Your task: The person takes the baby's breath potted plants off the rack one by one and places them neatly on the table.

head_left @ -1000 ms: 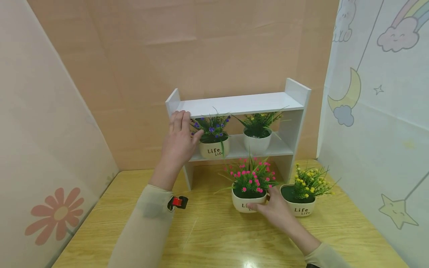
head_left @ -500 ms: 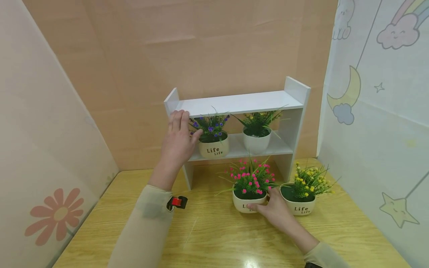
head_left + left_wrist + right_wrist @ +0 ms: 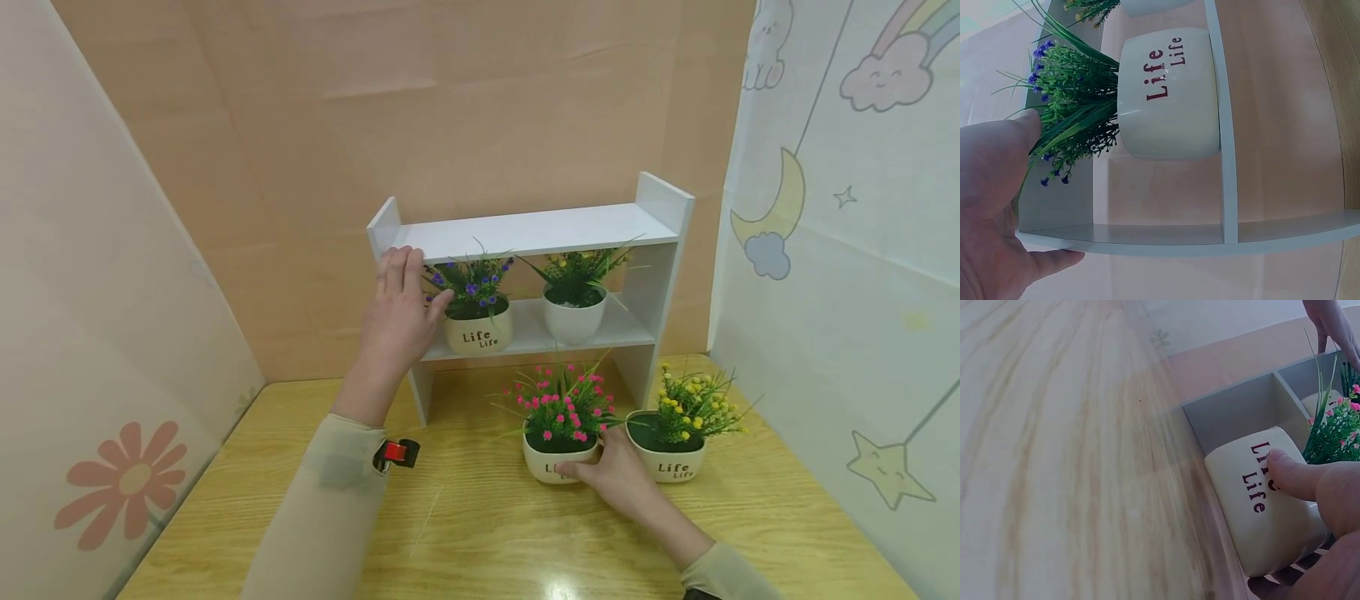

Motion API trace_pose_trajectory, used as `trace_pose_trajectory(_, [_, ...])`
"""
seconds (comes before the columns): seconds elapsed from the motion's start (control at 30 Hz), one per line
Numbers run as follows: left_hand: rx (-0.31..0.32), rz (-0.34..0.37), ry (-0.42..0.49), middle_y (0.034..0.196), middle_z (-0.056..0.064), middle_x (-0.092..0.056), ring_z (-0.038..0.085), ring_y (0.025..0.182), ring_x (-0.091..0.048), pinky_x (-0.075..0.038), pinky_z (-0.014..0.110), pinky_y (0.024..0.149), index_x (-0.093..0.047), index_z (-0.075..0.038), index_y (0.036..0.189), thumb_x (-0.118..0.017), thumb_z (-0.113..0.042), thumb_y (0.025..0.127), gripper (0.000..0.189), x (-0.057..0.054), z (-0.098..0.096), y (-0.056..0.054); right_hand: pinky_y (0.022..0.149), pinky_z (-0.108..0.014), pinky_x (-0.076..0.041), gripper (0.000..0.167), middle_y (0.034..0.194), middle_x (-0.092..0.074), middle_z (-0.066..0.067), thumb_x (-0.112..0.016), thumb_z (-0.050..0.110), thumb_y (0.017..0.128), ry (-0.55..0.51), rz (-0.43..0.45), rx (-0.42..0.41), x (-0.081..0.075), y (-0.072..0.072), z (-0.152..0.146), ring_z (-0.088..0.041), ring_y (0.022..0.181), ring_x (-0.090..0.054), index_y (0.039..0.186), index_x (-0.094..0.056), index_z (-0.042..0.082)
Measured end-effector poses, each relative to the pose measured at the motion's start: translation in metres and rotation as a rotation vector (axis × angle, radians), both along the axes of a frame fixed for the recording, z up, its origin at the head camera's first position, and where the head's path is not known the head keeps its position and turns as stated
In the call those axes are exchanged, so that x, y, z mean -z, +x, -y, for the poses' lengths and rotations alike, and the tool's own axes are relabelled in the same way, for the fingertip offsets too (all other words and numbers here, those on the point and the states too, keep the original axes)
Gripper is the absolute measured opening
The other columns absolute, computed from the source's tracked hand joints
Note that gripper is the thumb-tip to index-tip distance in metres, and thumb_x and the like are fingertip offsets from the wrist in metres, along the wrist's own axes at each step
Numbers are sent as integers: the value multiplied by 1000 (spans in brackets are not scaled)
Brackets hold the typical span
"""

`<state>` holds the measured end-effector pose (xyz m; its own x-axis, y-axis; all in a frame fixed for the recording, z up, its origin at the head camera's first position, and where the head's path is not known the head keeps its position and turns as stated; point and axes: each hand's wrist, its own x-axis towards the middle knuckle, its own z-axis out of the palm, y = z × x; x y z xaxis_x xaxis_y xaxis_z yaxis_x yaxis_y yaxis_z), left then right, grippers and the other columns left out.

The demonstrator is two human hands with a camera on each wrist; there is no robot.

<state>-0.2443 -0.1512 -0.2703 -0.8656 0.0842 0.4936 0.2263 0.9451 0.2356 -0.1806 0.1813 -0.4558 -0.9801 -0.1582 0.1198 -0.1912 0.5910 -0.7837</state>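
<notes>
My right hand [image 3: 626, 475] holds a cream flowerpot [image 3: 543, 468] with pink flowers, the thumb across its "Life" lettering. In the right wrist view the same pot [image 3: 1241, 506] appears tilted, with fingertips at its lower side. My left hand [image 3: 397, 312] rests at the upper left corner of a white two-tier shelf [image 3: 540, 232], thumb spread away from mostly straight fingers. In the left wrist view, one finger [image 3: 1057, 262] lies along the outside of the side panel. Close to that thumb, a purple-flowered pot [image 3: 480, 335] sits on the middle board.
A white pot [image 3: 575, 321] with yellow flowers stands on the middle board at right. Right of my right hand, a cream pot [image 3: 675, 465] with yellow flowers sits on the wooden table [image 3: 465, 533]. Walls enclose the table behind and on both sides.
The pink-flowered pot has shifted slightly toward me and to the right, with my right hand still on it. My left hand stays at the shelf corner.
</notes>
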Motion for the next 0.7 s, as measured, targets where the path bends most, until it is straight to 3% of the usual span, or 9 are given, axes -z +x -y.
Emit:
trace_pose_trajectory(0.37, [2,-13,2,178,18,-20,34,169,-6,-25,51,134,-18,-5,172,-57,-49,115,82,1,0,1,122,-68,-38,109,162,-45,-35,-100,38,83,10,24,-4,4,2,-4,-55,148,-47,165,-40,0])
trace_pose_trajectory(0.7, [-1,1,6,178,17,-18,33,169,-4,-26,51,134,-17,-6,173,-54,-50,116,81,0,0,1,120,-68,-41,108,159,-46,-38,-97,47,84,78,47,14,8,1,-7,-57,146,-46,161,-45,-8])
